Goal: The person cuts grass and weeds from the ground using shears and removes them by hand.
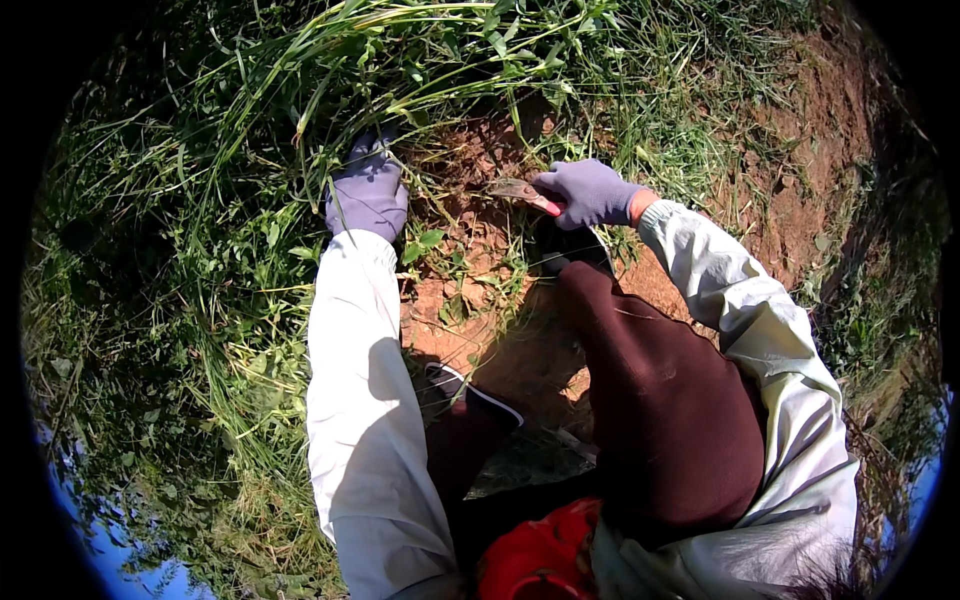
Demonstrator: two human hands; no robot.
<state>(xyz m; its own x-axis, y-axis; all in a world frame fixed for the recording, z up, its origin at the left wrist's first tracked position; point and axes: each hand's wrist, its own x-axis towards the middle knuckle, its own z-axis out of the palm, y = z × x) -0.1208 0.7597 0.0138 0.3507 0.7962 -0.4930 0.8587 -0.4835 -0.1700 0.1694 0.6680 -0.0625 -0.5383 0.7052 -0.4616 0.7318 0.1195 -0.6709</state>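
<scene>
My left hand (367, 187), in a purple-grey glove, reaches into tall green grass and leafy weeds (262, 127) at the upper left. Its fingertips are partly hidden among the stems, so whether it grips any cannot be told. In my right hand (590, 193), gloved alike, is a pair of pruning shears (525, 195) with a red handle. Their metal end points left over reddish soil (476, 161) with stems and dry bits on it. Whether the blades are apart is unclear.
My bent knee in dark maroon trousers (675, 405) is below my right hand, a dark shoe (574, 247) in front of it. My other shoe (457, 386) rests lower left. A reddish earth slope (817, 150) rises at the right. Something red (540, 551) lies at my lap.
</scene>
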